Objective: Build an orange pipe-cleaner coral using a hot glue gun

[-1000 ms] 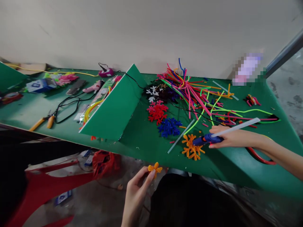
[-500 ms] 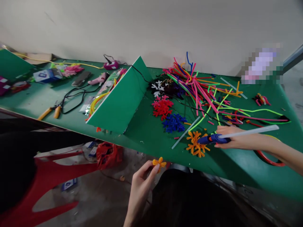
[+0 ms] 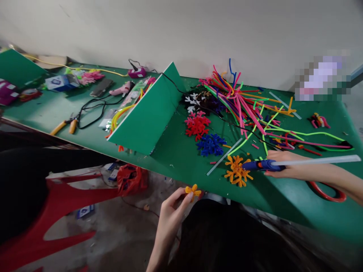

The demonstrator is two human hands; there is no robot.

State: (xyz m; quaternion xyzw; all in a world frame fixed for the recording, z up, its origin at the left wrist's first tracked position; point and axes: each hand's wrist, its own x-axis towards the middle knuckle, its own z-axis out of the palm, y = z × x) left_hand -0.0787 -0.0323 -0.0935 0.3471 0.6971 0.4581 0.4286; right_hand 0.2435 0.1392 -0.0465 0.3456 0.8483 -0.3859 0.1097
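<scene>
Between the thumb and fingers of my left hand (image 3: 176, 206) is a small orange pipe-cleaner flower (image 3: 193, 192), held off the table's front edge. My right hand (image 3: 283, 163) is closed around a blue glue gun (image 3: 259, 165). A long clear glue stick (image 3: 317, 160) sticks out of its back end. The gun's nozzle is over the right side of an orange pipe-cleaner snowflake (image 3: 236, 170) on the table; I cannot tell if they touch. Behind it lie a blue snowflake (image 3: 210, 145) and a red one (image 3: 197, 125).
A green board (image 3: 144, 113) leans upright left of the snowflakes. Loose pipe cleaners (image 3: 235, 94) are heaped at the back, with a black cord running through. Orange-handled pliers (image 3: 65, 124) lie at left. A red ring-shaped thing (image 3: 326, 192) is under my right forearm. A red chair (image 3: 70, 196) stands at lower left.
The view has shifted slightly, so most things appear a little further right. The glue gun has edged a little to the right relative to the orange snowflake. Both hands keep their holds.
</scene>
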